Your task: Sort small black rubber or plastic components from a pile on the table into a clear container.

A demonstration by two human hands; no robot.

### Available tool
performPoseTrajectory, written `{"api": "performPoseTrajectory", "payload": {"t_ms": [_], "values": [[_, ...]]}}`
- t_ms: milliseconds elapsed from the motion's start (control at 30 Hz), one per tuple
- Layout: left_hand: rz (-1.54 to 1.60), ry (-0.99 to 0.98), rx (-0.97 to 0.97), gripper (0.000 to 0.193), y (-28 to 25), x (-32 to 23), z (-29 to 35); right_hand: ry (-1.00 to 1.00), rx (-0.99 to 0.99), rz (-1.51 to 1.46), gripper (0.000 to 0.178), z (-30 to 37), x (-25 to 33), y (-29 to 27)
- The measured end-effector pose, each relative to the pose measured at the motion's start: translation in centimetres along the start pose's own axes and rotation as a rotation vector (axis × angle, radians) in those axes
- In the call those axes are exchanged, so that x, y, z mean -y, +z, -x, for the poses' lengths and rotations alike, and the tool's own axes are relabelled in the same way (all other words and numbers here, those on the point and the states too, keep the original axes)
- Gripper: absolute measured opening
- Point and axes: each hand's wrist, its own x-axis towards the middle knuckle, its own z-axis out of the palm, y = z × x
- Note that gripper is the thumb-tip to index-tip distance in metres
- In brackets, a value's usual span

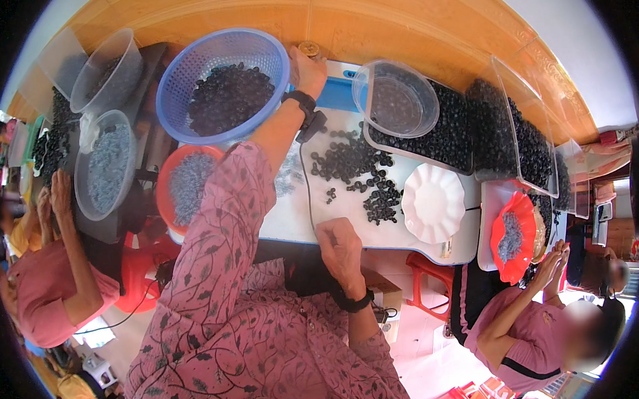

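Note:
My left hand [308, 75] stretches to the table's far edge, just right of a blue plastic colander [172, 99] partly filled with small black ring-shaped parts [231, 97]. Its fingers close on a small round gold-brown object [308, 49] by the wood panel. My right hand [340, 249] is curled at the near edge of the white table [285, 232]; whatever its fingers hold, if anything, is hidden. Between the hands, loose black parts [346, 160] lie scattered on the tabletop. A red bowl of small clear-grey pieces [192, 179] sits below the colander, partly behind my left sleeve.
A white scalloped plate [433, 202], a clear round tub [395, 102] and a tray of black parts [437, 149] stand to the right. A cable [307, 193] crosses the table. Co-workers' hands [550, 265] work at the right and others' hands [60, 191] at the left.

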Motion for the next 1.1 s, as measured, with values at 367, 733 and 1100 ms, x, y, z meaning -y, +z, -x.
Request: {"api": "performPoseTrajectory", "payload": {"t_ms": [367, 733, 1100], "values": [[0.297, 0.091, 0.11, 0.053, -3.0, -0.5, 2.6, -0.009, 0.019, 0.003, 0.005, -0.3, 0.3, -0.2], [0.699, -0.005, 0.409, 0.062, -10.9, -0.1, 11.5, -0.102, -0.023, 0.024, 0.007, 0.9, -1.0, 0.4], [0.708, 0.235, 0.627, 0.056, -21.1, -2.8, 23.2, 0.03, -0.348, -0.286, 0.033, 3.2, 3.9, -4.9]]}}
